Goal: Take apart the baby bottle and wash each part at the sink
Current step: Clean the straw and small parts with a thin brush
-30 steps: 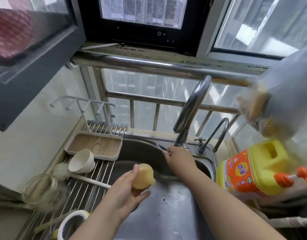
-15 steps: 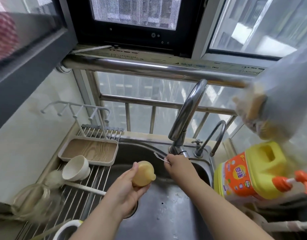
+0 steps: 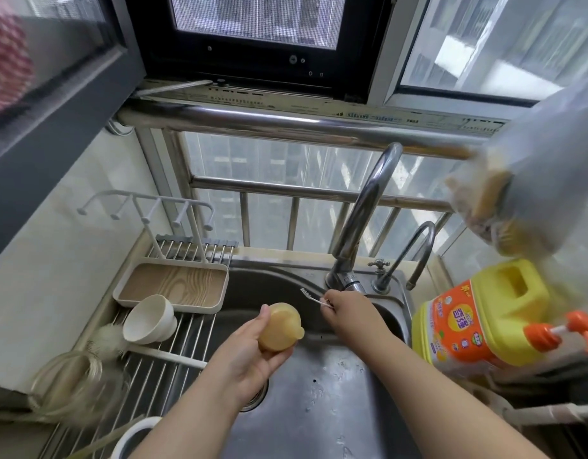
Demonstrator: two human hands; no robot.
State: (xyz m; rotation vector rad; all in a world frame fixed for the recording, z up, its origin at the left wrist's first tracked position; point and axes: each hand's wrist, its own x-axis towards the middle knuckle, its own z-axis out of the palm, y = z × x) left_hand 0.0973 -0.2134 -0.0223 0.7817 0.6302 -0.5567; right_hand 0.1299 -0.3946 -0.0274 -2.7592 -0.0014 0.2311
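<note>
The left hand (image 3: 249, 356) cups the teat (image 3: 279, 326) over the sink (image 3: 319, 392), fingers curled round it. The right hand (image 3: 345, 313) pinches a thin brush (image 3: 311, 297) beside the tap (image 3: 362, 210). Best run water, then work the bristles gently inside the teat's tip.

sink basin (image 3: 319, 392) open, faucet (image 3: 362, 220) behind

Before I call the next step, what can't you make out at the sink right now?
Head view only:
- Drain: mostly hidden under the left hand, which holds the yellowish teat.
- Thin brush pinched in the right hand: too small to judge its bristles.
- Tap: no stream is visible; running or not is unclear.
- Glass jar on the rack: blurred.
- White ring: cut off by the bottom edge.
</note>
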